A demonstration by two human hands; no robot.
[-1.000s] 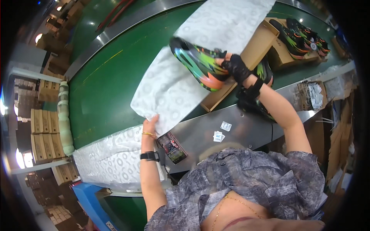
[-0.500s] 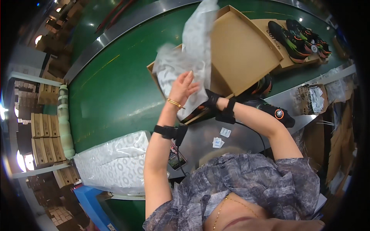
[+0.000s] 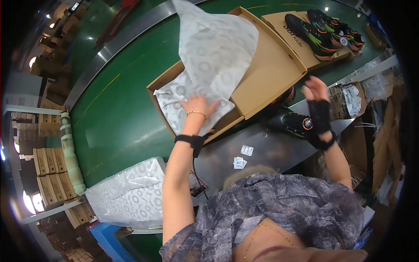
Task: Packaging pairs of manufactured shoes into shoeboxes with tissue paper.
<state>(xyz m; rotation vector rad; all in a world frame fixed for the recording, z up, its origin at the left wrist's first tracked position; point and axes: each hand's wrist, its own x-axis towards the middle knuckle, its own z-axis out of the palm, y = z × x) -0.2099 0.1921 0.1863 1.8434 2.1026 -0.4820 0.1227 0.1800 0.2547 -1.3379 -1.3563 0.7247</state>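
1. Here, the left hand (image 3: 197,107) lies palm down with its fingers spread on the patterned tissue paper (image 3: 216,48) inside the open cardboard shoebox (image 3: 273,72).
2. The shoebox sits on the green belt (image 3: 111,120), its long axis slanting from upper left to lower right; its lid opens toward the upper right.
3. The tissue paper runs from the box's lower-left part up over the lid, its loose end pointing to the top and reaching past the far rim.
4. The right hand (image 3: 317,102), in a black fingerless glove, is raised with loosely bent fingers, nothing visible in them.
5. Just beside that glove, partly covered by it, a black sneaker (image 3: 286,122) lies roughly left to right at the metal edge (image 3: 264,150); I cannot tell which end is the toe.
6. Beyond the lid, more sneakers (image 3: 312,37) rest on another box, pointing on a slant.
7. Plastic-wrapped tissue sheets (image 3: 126,192) lie at lower left, and small white labels (image 3: 246,150) near the person.
8. The left forearm partly hides a dark, flat item (image 3: 197,185).
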